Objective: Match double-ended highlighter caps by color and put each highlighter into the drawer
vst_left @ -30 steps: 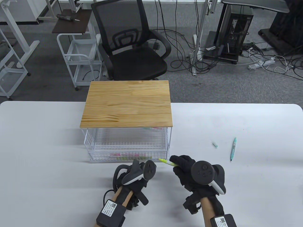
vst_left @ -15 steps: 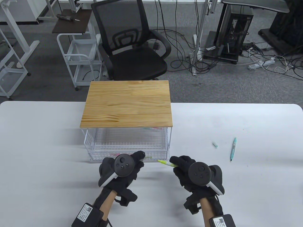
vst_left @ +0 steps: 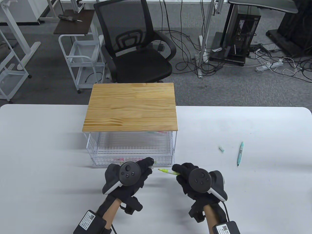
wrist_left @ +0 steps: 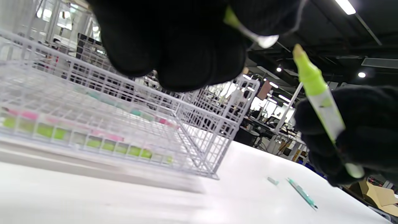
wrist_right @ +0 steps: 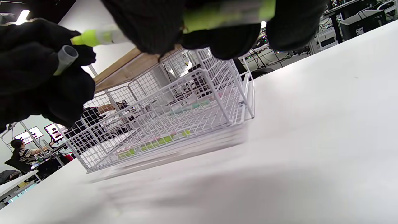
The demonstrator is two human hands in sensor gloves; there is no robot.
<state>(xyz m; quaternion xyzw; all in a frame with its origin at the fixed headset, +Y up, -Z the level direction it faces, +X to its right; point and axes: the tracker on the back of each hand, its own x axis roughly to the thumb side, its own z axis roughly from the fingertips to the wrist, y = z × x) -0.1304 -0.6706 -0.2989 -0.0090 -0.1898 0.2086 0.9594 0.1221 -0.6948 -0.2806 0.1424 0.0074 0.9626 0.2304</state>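
Note:
My right hand [vst_left: 179, 171] grips a yellow-green highlighter [vst_left: 168, 172] with its bare tip pointing left. My left hand [vst_left: 149, 165] pinches a small cap [vst_left: 151, 167], a short gap from that tip. In the left wrist view the cap [wrist_left: 252, 32] sits in my fingers above the highlighter [wrist_left: 317, 93]. The right wrist view shows the cap's open end [wrist_right: 64, 59] facing the highlighter tip [wrist_right: 90, 38]. The white wire drawer [vst_left: 168, 159] stands pulled out under a wooden top [vst_left: 131, 111], with pink and green highlighters [wrist_left: 93, 141] inside. A teal highlighter [vst_left: 240, 153] and a teal cap [vst_left: 221, 149] lie to the right.
A white table [vst_left: 48, 146] carries everything. The drawer's front rim [wrist_right: 199, 74] is just beyond both hands. A black office chair [vst_left: 136, 48] and a white trolley [vst_left: 80, 56] stand behind the table.
My left hand turned palm down, reached the drawer front and now holds the cap near the highlighter tip. My right hand moved left and slightly nearer with the highlighter.

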